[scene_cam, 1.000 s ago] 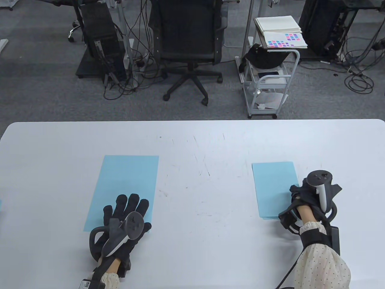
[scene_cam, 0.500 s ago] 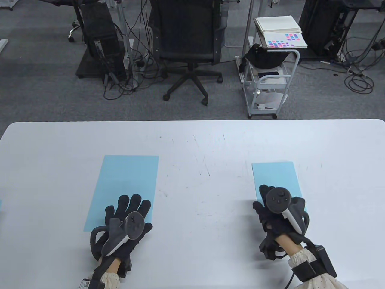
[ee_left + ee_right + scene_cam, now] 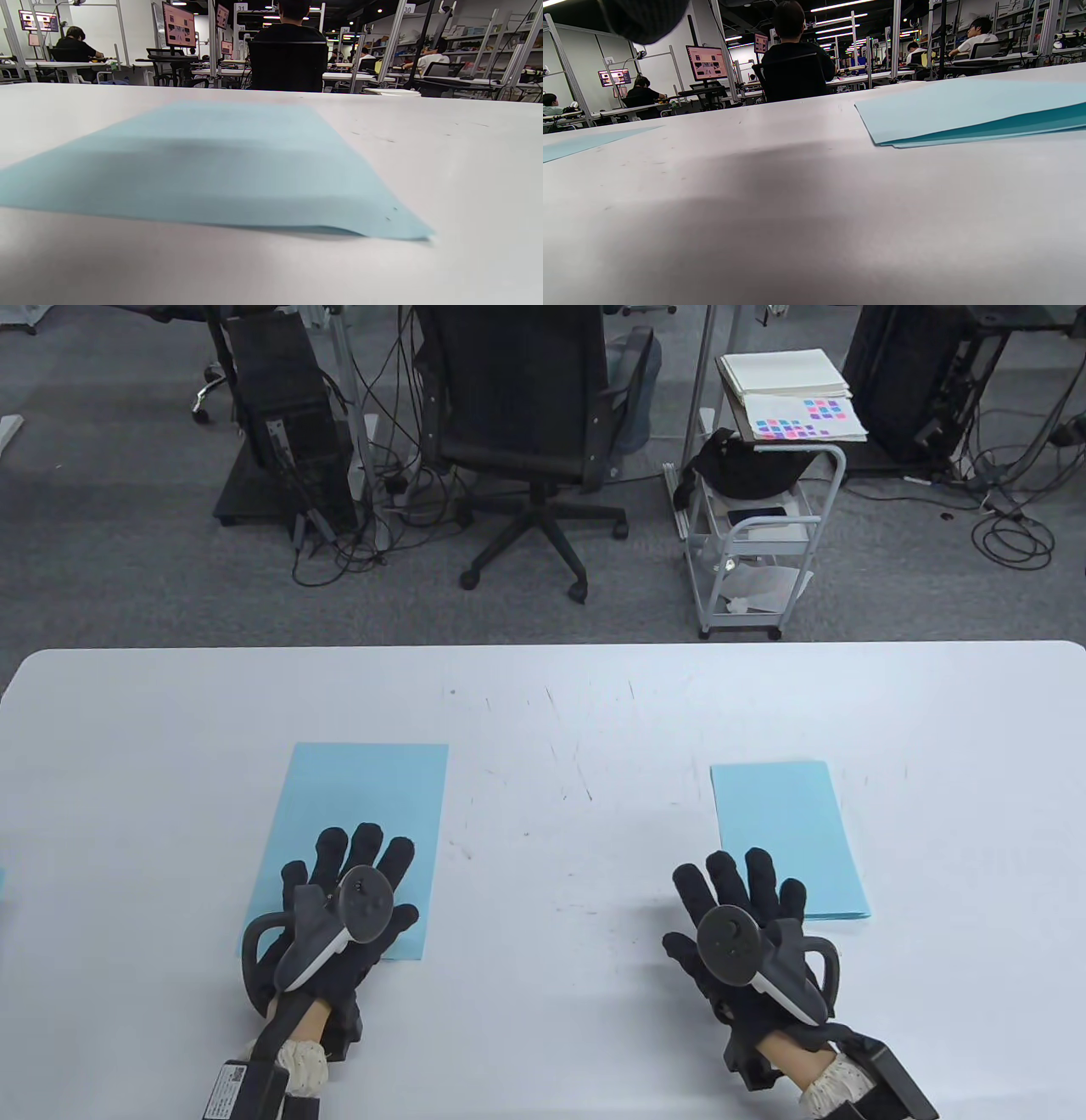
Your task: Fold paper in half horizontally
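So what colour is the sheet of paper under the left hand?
Light blue; the sheet of paper under the left hand shows best in the table view.

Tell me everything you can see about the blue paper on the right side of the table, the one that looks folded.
The folded blue paper is a light blue sheet doubled over, lying flat on the white table, long side running away from the person. In the right wrist view its layers gape slightly along the near edge, a darker blue showing between them. It looks thin and matte. The right hand lies open beside its near left corner; whether the fingertips touch it is unclear.
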Demonstrator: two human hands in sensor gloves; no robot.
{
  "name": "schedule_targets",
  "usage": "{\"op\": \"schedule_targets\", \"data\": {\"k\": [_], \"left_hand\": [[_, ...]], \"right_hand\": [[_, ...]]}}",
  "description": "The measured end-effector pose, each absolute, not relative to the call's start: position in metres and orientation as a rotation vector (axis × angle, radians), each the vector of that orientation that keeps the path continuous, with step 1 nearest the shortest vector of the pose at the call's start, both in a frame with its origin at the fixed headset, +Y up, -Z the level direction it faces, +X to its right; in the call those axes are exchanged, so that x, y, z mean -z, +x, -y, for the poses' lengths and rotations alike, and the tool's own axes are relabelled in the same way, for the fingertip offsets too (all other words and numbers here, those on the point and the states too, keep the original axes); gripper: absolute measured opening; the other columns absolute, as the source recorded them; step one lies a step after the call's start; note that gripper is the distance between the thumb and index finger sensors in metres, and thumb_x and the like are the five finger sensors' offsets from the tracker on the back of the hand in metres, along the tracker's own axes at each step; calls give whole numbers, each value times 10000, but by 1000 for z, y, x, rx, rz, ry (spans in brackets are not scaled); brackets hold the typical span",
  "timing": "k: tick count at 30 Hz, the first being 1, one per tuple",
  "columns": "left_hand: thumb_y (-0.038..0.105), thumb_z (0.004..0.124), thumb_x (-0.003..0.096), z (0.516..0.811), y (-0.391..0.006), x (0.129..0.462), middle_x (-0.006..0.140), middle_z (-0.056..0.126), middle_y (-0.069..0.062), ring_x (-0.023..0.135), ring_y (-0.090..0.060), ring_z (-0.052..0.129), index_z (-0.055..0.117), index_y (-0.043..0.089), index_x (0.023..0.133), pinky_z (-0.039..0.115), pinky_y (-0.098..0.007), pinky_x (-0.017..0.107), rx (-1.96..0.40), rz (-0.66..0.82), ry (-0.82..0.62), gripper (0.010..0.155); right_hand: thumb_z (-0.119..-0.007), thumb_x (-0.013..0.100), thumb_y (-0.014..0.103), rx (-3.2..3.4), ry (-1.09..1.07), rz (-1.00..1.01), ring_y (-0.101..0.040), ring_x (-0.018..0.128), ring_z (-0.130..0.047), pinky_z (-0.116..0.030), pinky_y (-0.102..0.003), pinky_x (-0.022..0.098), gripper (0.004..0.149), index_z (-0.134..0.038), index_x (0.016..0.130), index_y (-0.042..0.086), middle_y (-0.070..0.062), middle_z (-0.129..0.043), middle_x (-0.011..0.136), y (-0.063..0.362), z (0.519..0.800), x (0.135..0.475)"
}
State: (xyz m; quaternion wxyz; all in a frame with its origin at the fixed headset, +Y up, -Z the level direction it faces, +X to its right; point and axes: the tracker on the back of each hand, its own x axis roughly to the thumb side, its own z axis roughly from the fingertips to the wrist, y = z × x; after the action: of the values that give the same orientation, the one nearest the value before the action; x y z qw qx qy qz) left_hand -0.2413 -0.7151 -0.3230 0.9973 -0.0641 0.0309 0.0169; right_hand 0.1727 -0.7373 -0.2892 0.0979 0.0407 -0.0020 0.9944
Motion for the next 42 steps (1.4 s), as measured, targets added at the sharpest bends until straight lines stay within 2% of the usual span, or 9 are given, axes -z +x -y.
{"op": "schedule_targets", "data": {"k": [4, 9, 14, 19, 28, 42], "left_hand": [[589, 622, 412, 716, -251, 340, 1191, 155, 280, 1186, -108, 251, 310, 698, 971, 344, -534, 902, -45, -94, -184, 650], [479, 642, 460, 736, -269, 358, 1183, 246, 304, 1183, -123, 274, 405, 720, 938, 350, -526, 898, -49, -152, -331, 585], [479, 642, 448, 763, -283, 367, 1177, 195, 306, 1174, -104, 216, 401, 736, 924, 311, -510, 902, -14, -183, -460, 593], [493, 654, 436, 779, -283, 369, 1161, 194, 323, 1163, -90, 193, 415, 733, 913, 292, -496, 901, 3, -170, -526, 586], [512, 626, 422, 781, -269, 365, 1144, 264, 331, 1160, -80, 314, 407, 715, 901, 362, -484, 894, 16, -147, -514, 565], [523, 630, 418, 779, -203, 351, 1162, 333, 281, 1160, -127, 412, 415, 682, 923, 407, -500, 885, 119, -70, -470, 571]], "right_hand": [[-675, 460, 528, -2917, 130, -19, -415, 1034, 39, -58, -698, 689, 735, -320, 1086, 375, -42, -201, 1202, 175, 743, 291], [-674, 463, 519, -2910, 102, -72, -413, 1029, 51, -54, -695, 688, 726, -326, 1084, 375, -42, -194, 1199, 179, 749, 295], [-672, 462, 520, -2900, 98, -87, -412, 1028, 56, -51, -695, 686, 731, -323, 1086, 366, -41, -189, 1199, 180, 751, 296], [-671, 462, 520, -2902, 95, -88, -412, 1028, 57, -49, -696, 685, 731, -322, 1086, 366, -40, -189, 1199, 180, 750, 297], [-671, 463, 519, -2906, 82, -104, -412, 1026, 62, -42, -697, 683, 736, -316, 1087, 358, -41, -185, 1199, 181, 751, 296], [-668, 478, 483, -2926, 84, -95, -409, 1026, 60, -44, -696, 683, 701, -331, 1082, 368, -35, -184, 1196, 182, 750, 295]]}}
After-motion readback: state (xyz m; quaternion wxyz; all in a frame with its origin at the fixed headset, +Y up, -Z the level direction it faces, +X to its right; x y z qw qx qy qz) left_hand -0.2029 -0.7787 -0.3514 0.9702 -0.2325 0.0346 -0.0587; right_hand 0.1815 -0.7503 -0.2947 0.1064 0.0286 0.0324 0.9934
